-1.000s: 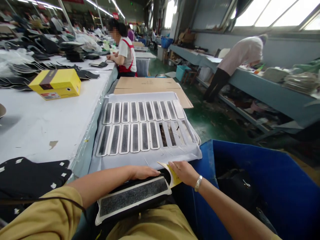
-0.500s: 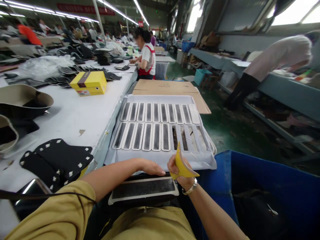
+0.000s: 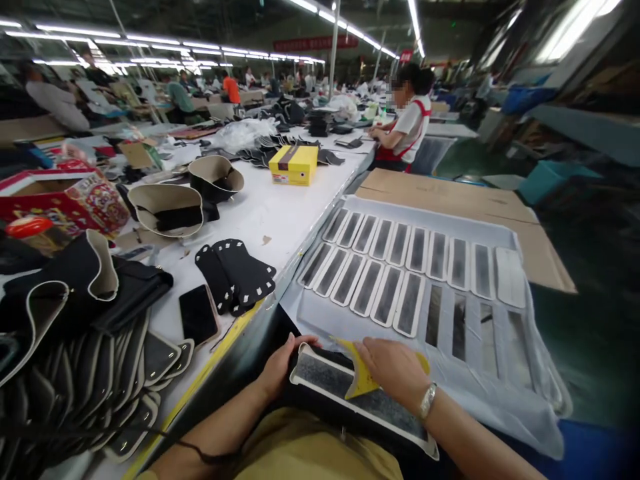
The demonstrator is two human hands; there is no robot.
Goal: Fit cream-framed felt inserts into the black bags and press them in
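Across my lap lies a long dark panel [image 3: 325, 377] with a raised white rim. My left hand [image 3: 283, 363] is at its left end, thumb up and fingers reaching behind the rim; part of the fingers is hidden. My right hand [image 3: 395, 367] grips a curved yellow sheet [image 3: 364, 377], which is over the middle of the panel. Beyond my hands, a tray covered in pale cloth [image 3: 350, 323] holds two rows of white-rimmed dark strips [image 3: 384, 295], with several open slots at the near right.
On the white table [image 3: 280, 227] at left are a phone [image 3: 199, 315], black pieces with white tabs [image 3: 235, 273], stacked dark pieces [image 3: 95, 373] and a yellow box [image 3: 294, 165]. Cardboard [image 3: 440, 197] lies behind the tray. A person in a red apron [image 3: 411, 127] works further back.
The view has swung left. My right hand has brought the yellow sheet down from beside the tray onto the panel. My left hand has moved to the panel's left end.
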